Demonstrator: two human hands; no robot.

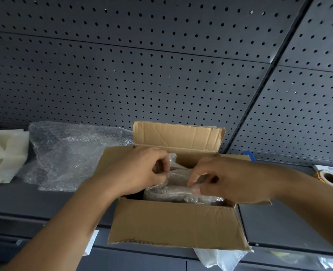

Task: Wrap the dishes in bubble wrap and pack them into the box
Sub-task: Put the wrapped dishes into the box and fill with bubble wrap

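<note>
Box [173, 223], cardboard, one: stands on dark workbench [44, 200] before pegboard wall [161, 65], flaps folded open so both hands can reach inside.

Contents: wrapped bundle [173, 193], brownish shape under clear bubble film, lying inside the box towards its front wall. The kind of dish cannot be told through the wrap.

Left hand [140, 171]: over the box's left side, thumb and curled fingers pinching a raised fold of the bundle's wrap, apparently to keep the loose end from springing open.

Right hand [226, 178]: over the right side, fingers curled down and pinching the same wrap; judged to be tucking it while seating the bundle.

Stage, judged: packing under way; bundle in the box, not yet released.

Spare stock: loose bubble wrap [73, 153], heaped left of the box, near enough for further dishes. Tape roll [330, 178], right of the box and well apart, presumably for sealing. White foam pieces [3, 155], far left.
</note>
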